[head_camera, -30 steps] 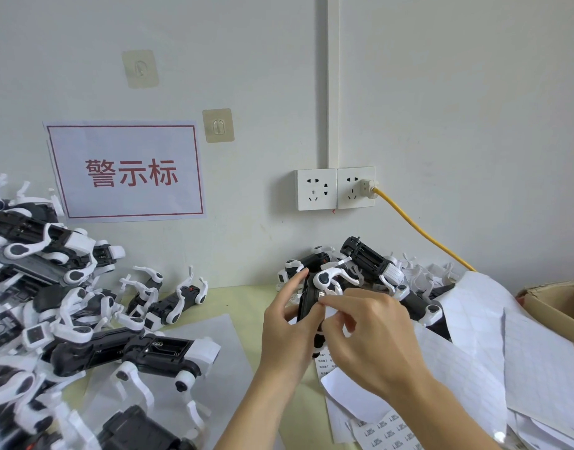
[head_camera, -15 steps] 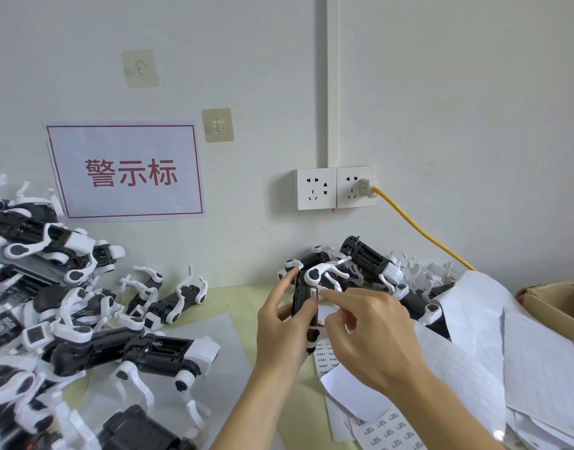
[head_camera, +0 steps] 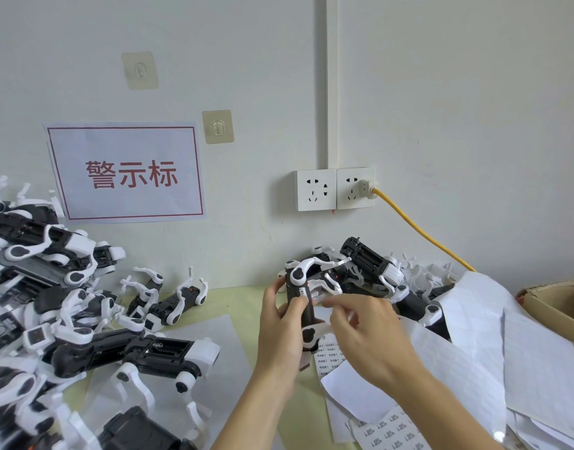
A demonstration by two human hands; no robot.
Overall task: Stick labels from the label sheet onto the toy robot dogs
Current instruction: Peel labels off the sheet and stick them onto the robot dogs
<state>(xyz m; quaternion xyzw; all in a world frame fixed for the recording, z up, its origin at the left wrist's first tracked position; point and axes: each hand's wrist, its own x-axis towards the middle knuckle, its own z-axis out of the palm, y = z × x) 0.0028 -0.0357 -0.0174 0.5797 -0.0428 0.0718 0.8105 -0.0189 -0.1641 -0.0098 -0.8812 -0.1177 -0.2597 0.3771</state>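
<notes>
Head view: your hands on a toy dog.
Your left hand [head_camera: 280,332] grips the toy dog [head_camera: 303,302]; your right hand [head_camera: 365,336], fingers curled, pinches nothing clearly visible.

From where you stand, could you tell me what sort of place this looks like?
Probably a small toy assembly or packing workstation. Heaps of identical toy robot dogs crowd the table, spent label sheets pile up on the right, and a printed sign marks the station on the wall.

Left hand [head_camera: 284,326] and right hand [head_camera: 365,332] raised together, fingers curled.
</notes>
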